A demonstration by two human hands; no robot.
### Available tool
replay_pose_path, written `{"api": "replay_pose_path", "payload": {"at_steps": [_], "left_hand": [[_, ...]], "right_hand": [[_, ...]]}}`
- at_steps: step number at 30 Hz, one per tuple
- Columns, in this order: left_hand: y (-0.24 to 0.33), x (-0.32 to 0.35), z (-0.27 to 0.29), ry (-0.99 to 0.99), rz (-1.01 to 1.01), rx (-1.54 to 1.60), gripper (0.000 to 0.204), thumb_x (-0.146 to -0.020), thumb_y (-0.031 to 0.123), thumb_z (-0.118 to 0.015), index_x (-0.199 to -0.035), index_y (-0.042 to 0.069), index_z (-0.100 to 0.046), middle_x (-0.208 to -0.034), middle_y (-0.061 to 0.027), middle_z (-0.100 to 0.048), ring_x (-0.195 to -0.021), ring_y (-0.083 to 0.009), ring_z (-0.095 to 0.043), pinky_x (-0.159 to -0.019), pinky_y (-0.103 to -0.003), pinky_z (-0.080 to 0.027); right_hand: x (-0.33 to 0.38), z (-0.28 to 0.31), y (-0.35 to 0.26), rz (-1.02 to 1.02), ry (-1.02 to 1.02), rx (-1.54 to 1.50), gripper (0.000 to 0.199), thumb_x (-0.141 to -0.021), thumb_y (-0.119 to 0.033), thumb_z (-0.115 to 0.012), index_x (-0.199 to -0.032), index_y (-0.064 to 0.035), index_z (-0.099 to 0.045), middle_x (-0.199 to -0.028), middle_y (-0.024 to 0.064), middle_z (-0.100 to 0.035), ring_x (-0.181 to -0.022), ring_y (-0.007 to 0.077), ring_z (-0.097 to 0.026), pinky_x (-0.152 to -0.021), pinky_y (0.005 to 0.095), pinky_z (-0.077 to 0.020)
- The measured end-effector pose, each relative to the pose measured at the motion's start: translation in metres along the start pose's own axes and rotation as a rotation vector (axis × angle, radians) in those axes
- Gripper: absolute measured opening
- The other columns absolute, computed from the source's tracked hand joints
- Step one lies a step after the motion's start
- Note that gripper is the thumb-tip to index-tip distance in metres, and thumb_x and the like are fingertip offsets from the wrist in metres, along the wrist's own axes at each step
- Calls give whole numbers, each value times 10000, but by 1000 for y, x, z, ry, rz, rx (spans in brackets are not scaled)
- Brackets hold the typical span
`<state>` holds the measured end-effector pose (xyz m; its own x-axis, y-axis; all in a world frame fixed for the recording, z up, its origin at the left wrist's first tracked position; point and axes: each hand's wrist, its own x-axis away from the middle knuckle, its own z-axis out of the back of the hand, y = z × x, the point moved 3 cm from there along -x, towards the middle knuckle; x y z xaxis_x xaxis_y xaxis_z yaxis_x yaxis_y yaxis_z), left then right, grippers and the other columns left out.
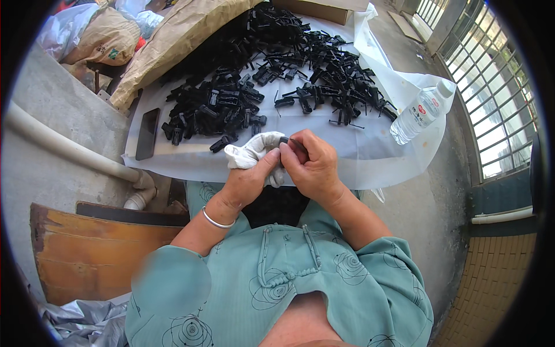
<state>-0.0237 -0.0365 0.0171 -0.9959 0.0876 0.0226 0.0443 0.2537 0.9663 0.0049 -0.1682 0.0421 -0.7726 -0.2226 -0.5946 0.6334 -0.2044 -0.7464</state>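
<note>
Head view: where's the black part (284,140)?

Pinched, it seems, by the right hand (317,164); left hand (250,181) closed round white cloth (250,152) beside it, all above the near edge of the table (370,165).

Which step?

Handling one part, I'd judge; the next move calls for a steady pinch.

Its axis?

Visible sliver runs roughly crosswise; the grip hides which way it points.

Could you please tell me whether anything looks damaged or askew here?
The orange-brown board at the left looks worn, its surface scuffed and darkly stained. The water bottle appears tilted, though the fisheye view may explain that. The black plastic parts lie in jumbled heaps, but nothing looks spilled.
</note>
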Motion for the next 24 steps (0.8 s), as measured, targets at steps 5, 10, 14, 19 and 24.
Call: {"api": "replay_pose_path", "payload": {"at_steps": [5, 10, 14, 19, 24], "left_hand": [[7, 12, 2, -14, -37, -110, 233, -860, 65, -544, -1085, 17, -514, -851, -14, -577, -649, -46, -523, -551, -188, -443], [4, 12, 2, 112, -277, -454, 259, -816, 38, -570, -1067, -16, -529, -883, -41, -594, -733, -120, -564, -655, -255, -478], [13, 15, -5, 164, -668, -867, 265, -785, 18, -578, -1043, -25, -541, -901, -119, -606, -787, -212, -598, -703, -293, -483], [10, 13, -8, 170, -623, -842, 259, -769, 15, -590, -1020, -24, -545, -903, -146, -600, -788, -236, -598, -702, -301, -481], [9, -5, 10, 103, -248, -380, 269, -864, 61, -534, -1104, 32, -418, -835, -22, -522, -689, -102, -485, -636, -230, -436]], "right_hand": [[0, 2, 8, -162, -120, -124, 132, -812, -113, -620, -776, -16, -537, -584, 19, -473, -486, 101, -393, -466, 249, -356], [3, -2, 9, -50, -380, -107, 209, -884, -146, -507, -752, 15, -517, -637, 179, -522, -498, 313, -431, -501, 359, -389], [6, -8, 6, -194, -362, -116, 230, -883, -140, -508, -718, 19, -509, -622, 197, -509, -516, 334, -423, -501, 360, -382], [19, -15, 23, -276, -289, -245, 244, -904, -167, -498, -725, -1, -511, -591, 63, -476, -532, 137, -409, -498, 291, -367], [10, 2, 29, -254, -328, -156, 164, -863, -156, -565, -821, 2, -582, -619, 39, -502, -551, 103, -418, -511, 263, -381]]}}
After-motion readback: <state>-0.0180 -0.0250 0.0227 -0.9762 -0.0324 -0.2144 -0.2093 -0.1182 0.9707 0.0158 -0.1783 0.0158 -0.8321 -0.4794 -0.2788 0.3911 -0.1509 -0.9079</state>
